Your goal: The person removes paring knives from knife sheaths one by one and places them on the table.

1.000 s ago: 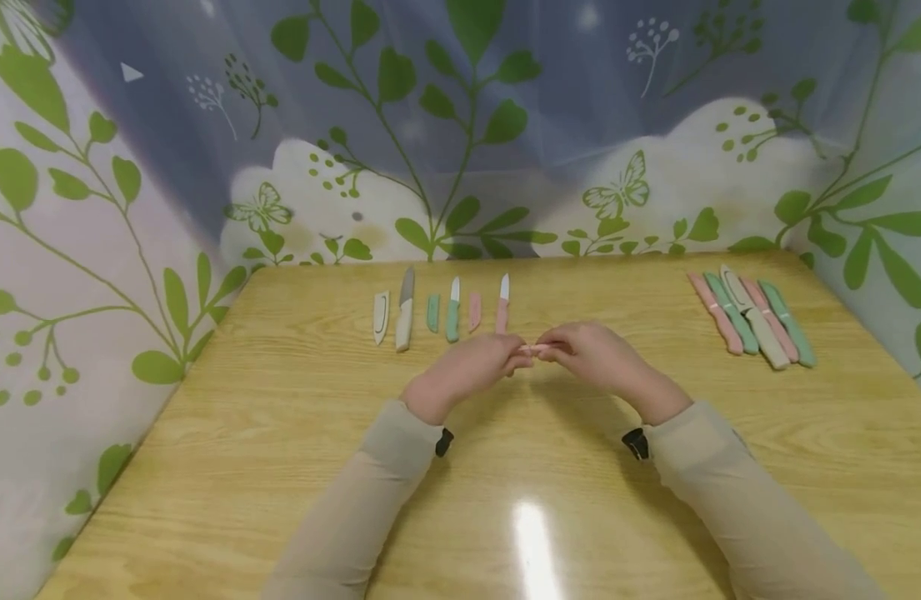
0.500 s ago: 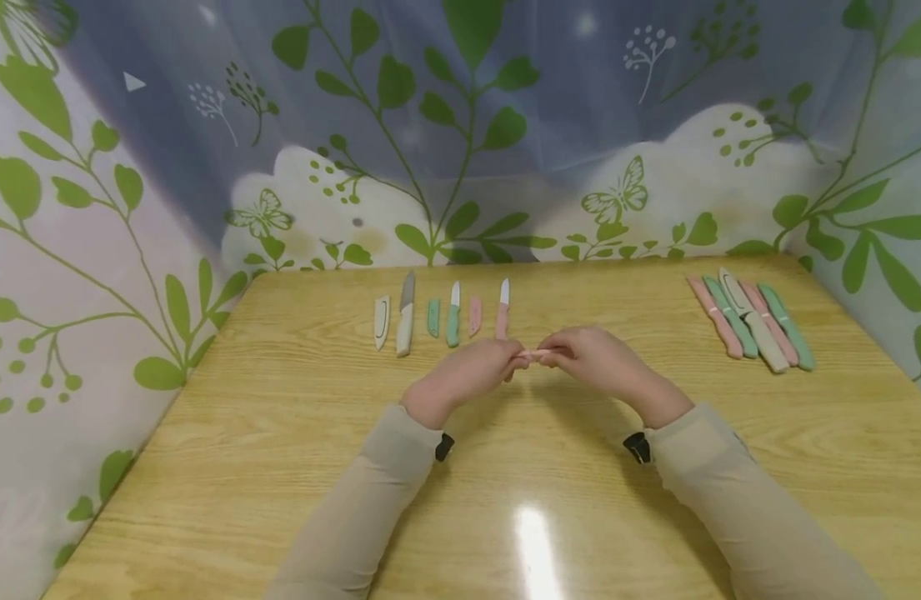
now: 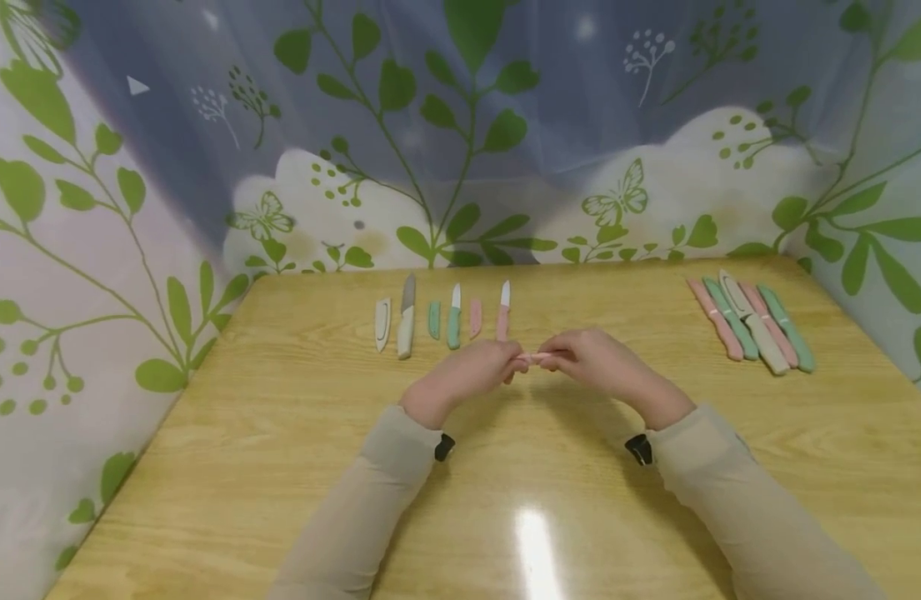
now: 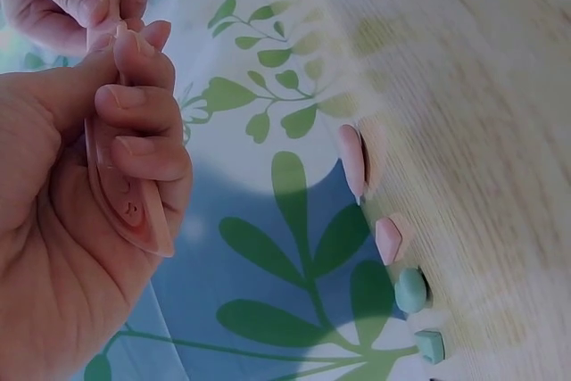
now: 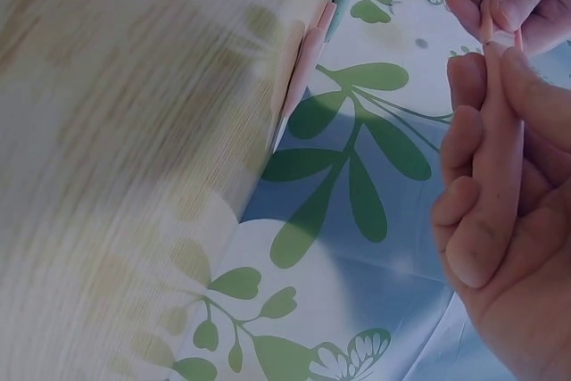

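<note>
A pink knife sheath [image 4: 132, 189] lies along the palm of my left hand [image 3: 468, 367], gripped by curled fingers. My right hand [image 3: 606, 362] holds a pink knife by its handle [image 5: 496, 189], the butt end toward the palm. The hands meet fingertip to fingertip over the middle of the table, and a short whitish stretch [image 5: 504, 38] shows between handle and sheath in the right wrist view. Most of the blade is hidden. Just beyond the left hand lies another pink knife [image 3: 503, 312], unsheathed, beside its pink sheath [image 3: 475, 317].
Farther left on the wooden table [image 3: 280, 467] lie a green knife [image 3: 454, 321], a green sheath [image 3: 433, 320], a cream-handled knife [image 3: 406, 325] and a cream sheath [image 3: 382, 324]. Several sheathed knives [image 3: 753, 321] are grouped at the right. A leaf-patterned curtain [image 3: 490, 183] stands behind.
The hands stay nearly still, with slightly more of the pink piece showing between the fingertips. The whole head view has shifted slightly, so the table appears a little lower.
</note>
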`<control>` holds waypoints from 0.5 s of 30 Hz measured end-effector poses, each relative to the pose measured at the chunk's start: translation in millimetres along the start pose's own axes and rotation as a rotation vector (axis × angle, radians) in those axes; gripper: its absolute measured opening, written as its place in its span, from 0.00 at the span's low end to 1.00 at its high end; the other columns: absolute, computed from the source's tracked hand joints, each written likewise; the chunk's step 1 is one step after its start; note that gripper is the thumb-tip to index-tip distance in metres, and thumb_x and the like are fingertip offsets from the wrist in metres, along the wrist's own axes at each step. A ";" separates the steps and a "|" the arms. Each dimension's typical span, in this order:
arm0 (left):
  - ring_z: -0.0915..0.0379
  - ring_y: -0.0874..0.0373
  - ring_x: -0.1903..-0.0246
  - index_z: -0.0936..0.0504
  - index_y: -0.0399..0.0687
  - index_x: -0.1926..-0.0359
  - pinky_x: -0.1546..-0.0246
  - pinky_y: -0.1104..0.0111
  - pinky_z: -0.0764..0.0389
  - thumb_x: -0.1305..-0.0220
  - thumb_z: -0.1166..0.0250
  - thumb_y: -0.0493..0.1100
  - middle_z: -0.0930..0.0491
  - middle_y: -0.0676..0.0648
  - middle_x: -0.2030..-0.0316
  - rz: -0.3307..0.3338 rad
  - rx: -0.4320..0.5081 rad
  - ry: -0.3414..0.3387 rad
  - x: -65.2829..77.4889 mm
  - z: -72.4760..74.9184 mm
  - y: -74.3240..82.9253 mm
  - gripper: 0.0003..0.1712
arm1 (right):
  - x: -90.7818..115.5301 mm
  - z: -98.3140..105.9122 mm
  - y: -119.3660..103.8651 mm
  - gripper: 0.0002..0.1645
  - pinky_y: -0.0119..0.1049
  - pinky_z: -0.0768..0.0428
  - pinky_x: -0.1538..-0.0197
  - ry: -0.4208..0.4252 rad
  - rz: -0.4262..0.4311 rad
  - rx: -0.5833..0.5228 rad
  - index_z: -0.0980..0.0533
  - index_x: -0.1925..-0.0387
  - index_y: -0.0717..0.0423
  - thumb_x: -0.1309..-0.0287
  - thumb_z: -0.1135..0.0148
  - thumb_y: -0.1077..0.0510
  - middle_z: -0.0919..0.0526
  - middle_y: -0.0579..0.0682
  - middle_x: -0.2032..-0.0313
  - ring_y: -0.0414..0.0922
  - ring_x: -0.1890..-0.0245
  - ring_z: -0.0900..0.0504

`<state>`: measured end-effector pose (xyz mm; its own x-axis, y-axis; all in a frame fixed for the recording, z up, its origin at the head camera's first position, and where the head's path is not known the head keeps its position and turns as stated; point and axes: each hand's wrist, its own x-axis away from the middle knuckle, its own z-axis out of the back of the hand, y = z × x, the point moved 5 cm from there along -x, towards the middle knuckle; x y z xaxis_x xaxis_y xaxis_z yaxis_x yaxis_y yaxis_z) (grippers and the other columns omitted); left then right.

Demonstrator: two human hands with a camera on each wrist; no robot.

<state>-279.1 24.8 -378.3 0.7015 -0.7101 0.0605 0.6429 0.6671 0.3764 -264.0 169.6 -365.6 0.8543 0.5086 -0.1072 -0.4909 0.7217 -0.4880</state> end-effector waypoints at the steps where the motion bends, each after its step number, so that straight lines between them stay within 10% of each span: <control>1: 0.25 0.60 0.69 0.22 0.40 0.56 0.64 0.71 0.25 0.25 0.52 0.48 0.20 0.49 0.69 0.000 0.002 0.001 0.2 -0.4 0.1 0.17 | 0.4 -0.1 -0.1 0.13 0.42 0.20 0.60 0.000 -0.001 0.001 0.18 0.55 0.61 0.33 0.42 0.57 0.14 0.53 0.61 0.44 0.65 0.18; 15: 0.26 0.60 0.69 0.22 0.40 0.55 0.64 0.71 0.25 0.25 0.53 0.49 0.20 0.49 0.69 0.012 -0.005 0.001 1.0 -0.3 -0.6 0.19 | -0.2 -0.2 2.8 0.13 0.40 0.21 0.63 0.006 -0.027 -0.049 0.18 0.54 0.60 0.34 0.41 0.57 0.13 0.53 0.62 0.41 0.68 0.19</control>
<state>-278.6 23.7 -378.8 0.7095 -0.7018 0.0637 0.6360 0.6767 0.3710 -265.5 171.4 -367.2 0.8680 0.4867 -0.0985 -0.4592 0.7112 -0.5322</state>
